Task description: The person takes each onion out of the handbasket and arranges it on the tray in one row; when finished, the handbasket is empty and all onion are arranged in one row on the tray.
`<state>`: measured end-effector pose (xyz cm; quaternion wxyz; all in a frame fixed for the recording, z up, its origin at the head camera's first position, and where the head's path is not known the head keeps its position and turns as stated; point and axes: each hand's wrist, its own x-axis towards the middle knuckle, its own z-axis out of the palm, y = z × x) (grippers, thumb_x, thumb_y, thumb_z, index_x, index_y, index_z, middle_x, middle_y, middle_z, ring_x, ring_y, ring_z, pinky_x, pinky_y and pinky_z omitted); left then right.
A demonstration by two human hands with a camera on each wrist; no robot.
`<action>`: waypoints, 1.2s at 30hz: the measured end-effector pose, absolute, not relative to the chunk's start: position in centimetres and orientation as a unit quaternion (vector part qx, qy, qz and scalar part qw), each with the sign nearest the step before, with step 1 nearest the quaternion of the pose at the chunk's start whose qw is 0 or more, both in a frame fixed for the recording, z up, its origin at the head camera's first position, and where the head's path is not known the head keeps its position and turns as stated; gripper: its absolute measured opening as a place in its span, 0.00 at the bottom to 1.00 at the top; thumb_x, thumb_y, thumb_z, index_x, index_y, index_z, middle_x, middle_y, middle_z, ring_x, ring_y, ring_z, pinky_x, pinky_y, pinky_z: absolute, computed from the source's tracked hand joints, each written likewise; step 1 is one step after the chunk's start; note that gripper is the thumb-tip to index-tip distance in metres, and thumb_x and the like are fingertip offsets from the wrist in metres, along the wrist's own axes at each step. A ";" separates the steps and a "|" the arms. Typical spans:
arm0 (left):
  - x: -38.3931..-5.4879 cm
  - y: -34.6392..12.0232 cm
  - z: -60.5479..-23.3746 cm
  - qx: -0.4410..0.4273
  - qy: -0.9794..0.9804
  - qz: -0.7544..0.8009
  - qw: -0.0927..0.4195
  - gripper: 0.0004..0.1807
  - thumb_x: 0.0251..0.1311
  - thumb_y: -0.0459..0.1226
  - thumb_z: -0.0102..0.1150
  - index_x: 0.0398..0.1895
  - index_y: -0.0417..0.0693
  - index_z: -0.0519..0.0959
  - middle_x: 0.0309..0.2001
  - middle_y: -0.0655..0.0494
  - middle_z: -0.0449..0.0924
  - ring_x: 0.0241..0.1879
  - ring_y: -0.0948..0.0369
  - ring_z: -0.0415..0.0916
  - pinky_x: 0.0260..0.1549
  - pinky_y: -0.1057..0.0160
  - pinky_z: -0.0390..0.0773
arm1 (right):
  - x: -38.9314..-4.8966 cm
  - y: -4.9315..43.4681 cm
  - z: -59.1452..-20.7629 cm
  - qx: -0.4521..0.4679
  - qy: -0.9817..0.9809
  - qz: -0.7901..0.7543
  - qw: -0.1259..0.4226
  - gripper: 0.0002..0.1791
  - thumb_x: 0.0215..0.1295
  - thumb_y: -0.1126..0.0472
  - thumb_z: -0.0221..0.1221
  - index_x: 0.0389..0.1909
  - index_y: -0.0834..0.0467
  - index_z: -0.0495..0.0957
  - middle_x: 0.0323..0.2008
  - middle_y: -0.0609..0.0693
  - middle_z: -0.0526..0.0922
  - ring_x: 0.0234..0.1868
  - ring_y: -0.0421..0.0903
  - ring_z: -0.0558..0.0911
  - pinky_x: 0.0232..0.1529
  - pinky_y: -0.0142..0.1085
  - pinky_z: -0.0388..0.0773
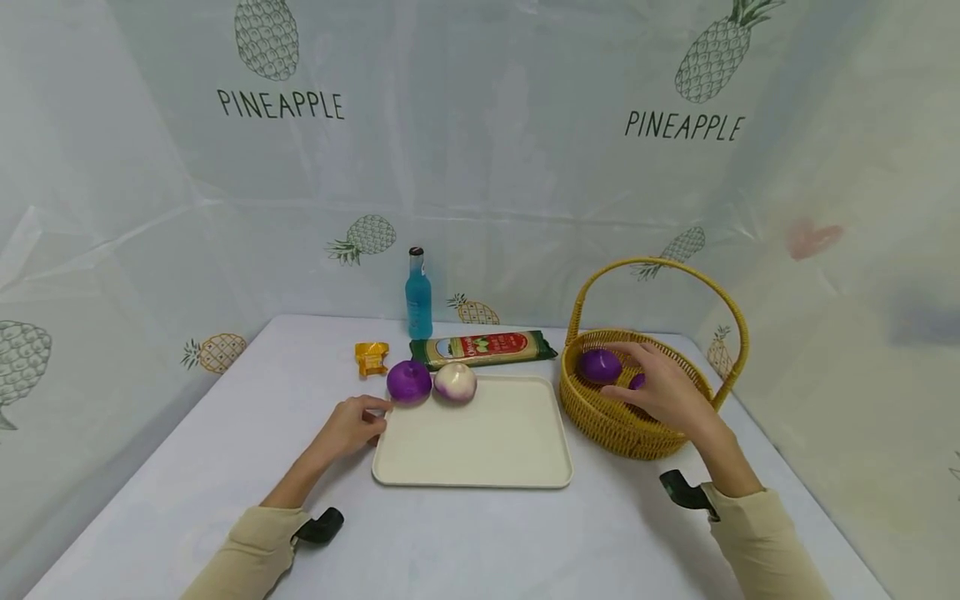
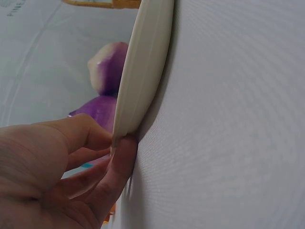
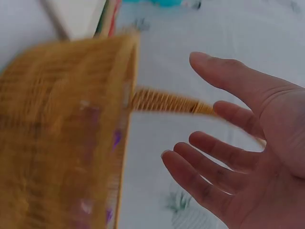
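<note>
My left hand [image 1: 358, 427] pinches the left rim of a cream tray [image 1: 474, 442], thumb on top and fingers beneath in the left wrist view. At the tray's far left corner sit a purple onion [image 1: 409, 382] and, beside it, a white-and-purple onion [image 1: 455, 383]. My right hand [image 1: 663, 387] hovers over the yellow wicker basket [image 1: 615, 433], its fingers spread and holding nothing. Inside the basket lies a purple onion [image 1: 599, 366]; another purple piece [image 1: 637, 382] is partly hidden by the hand. The right wrist view shows the open palm [image 3: 281, 143] beside the basket wall.
Behind the tray lies a green-and-gold packet [image 1: 483, 347]. A blue bottle [image 1: 418, 298] stands upright at the back edge. A small orange packet [image 1: 371, 358] is left of the onions. The basket's tall handle [image 1: 660, 261] arches above its rim.
</note>
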<state>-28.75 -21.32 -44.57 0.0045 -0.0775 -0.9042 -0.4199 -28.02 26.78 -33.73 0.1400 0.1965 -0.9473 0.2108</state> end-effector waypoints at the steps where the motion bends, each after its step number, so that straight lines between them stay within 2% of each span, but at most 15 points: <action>1: -28.7 -21.3 -44.6 -0.076 -0.905 -0.419 0.004 0.20 0.55 0.27 0.57 0.53 0.36 0.81 0.52 0.36 0.79 0.26 0.62 0.81 0.25 0.66 0.82 | -27.9 27.4 -33.8 0.191 -0.949 0.205 0.142 0.38 0.55 0.48 0.70 0.65 0.57 0.70 0.61 0.61 0.74 0.60 0.63 0.74 0.54 0.60 0.74; 8: -28.7 -21.3 -44.5 -0.072 -0.905 -0.419 0.002 0.20 0.55 0.27 0.56 0.54 0.36 0.80 0.49 0.36 0.81 0.25 0.62 0.80 0.25 0.65 0.83 | -27.6 30.4 -34.7 0.172 -0.961 0.167 0.135 0.39 0.55 0.49 0.70 0.66 0.59 0.68 0.60 0.68 0.73 0.57 0.69 0.73 0.50 0.63 0.74; 16: -28.8 -21.3 -44.4 -0.073 -0.906 -0.417 0.002 0.20 0.56 0.27 0.56 0.53 0.36 0.81 0.50 0.37 0.81 0.25 0.62 0.80 0.26 0.65 0.83 | -28.8 32.1 -36.1 0.142 -0.971 0.157 0.113 0.40 0.55 0.49 0.70 0.66 0.59 0.67 0.53 0.70 0.71 0.51 0.66 0.76 0.45 0.61 0.77; 26: -28.9 -21.3 -44.6 -0.074 -0.905 -0.419 0.002 0.20 0.55 0.27 0.56 0.53 0.35 0.80 0.47 0.37 0.82 0.24 0.62 0.81 0.25 0.65 0.83 | -30.3 32.6 -37.7 0.128 -0.974 0.166 0.086 0.39 0.55 0.53 0.70 0.65 0.64 0.67 0.60 0.77 0.64 0.57 0.75 0.71 0.53 0.68 0.72; 36: -29.0 -21.4 -44.8 -0.077 -0.905 -0.419 0.003 0.20 0.56 0.27 0.56 0.54 0.35 0.80 0.49 0.36 0.81 0.25 0.62 0.81 0.25 0.65 0.83 | -30.9 32.8 -38.8 0.148 -0.974 0.145 0.090 0.36 0.53 0.59 0.71 0.62 0.67 0.69 0.56 0.78 0.67 0.53 0.74 0.73 0.52 0.67 0.72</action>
